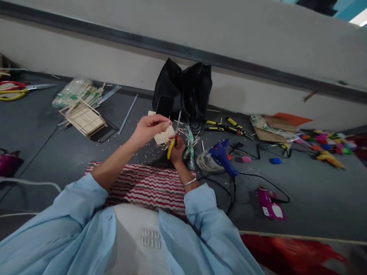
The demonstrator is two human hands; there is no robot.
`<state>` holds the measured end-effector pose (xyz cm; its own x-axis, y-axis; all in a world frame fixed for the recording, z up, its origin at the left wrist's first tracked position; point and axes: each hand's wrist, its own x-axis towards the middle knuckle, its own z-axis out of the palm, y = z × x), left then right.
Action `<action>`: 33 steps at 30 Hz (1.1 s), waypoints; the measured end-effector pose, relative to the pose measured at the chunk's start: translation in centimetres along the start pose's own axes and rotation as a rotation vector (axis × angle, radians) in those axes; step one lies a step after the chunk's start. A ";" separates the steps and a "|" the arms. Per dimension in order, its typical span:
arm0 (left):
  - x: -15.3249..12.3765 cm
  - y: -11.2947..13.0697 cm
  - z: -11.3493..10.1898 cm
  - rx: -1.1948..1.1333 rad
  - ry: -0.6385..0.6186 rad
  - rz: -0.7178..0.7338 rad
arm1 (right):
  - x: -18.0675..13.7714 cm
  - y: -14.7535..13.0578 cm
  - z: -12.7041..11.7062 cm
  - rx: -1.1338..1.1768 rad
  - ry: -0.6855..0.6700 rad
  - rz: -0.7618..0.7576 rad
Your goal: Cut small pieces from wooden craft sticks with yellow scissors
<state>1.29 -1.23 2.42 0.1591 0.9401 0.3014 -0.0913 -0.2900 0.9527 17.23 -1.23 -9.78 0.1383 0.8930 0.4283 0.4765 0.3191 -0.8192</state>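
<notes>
In the head view my left hand (147, 131) is closed in a pinch. A tiny pale bit shows at its fingertips, too small to name. My right hand (177, 151) grips scissors (171, 148) with yellow and red handles, their blades pointing up and away from me. Under the two hands lies a pale board (164, 136) strewn with small cut bits. Thin wooden sticks and a crumpled clear-and-green plastic wrapper (191, 143) lie just right of the scissors.
Behind the board stand a black phone (165, 105) and a black bag (197, 84). Leftward are a small stick-built frame (86, 118), a ruler (128, 114) and large scissors (28, 89). A blue glue gun (225, 156), pliers (220, 129), a purple device (271, 204) and pompoms (329, 141) lie right.
</notes>
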 end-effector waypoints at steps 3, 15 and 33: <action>-0.6 0.2 -0.4 -0.010 0.012 -0.015 | 0.1 0.2 0.0 0.046 0.036 0.035; -1.7 -0.4 0.8 -0.100 0.256 0.020 | 0.2 -1.9 -1.9 -0.276 -0.013 -0.200; -1.8 -3.3 0.8 0.070 0.328 0.057 | -1.4 -2.6 -1.6 -0.567 -0.072 -0.116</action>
<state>2.04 -2.15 -1.23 -0.1697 0.9264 0.3361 -0.0217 -0.3445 0.9385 17.22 -3.79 -7.65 0.0075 0.8880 0.4597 0.8781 0.2141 -0.4279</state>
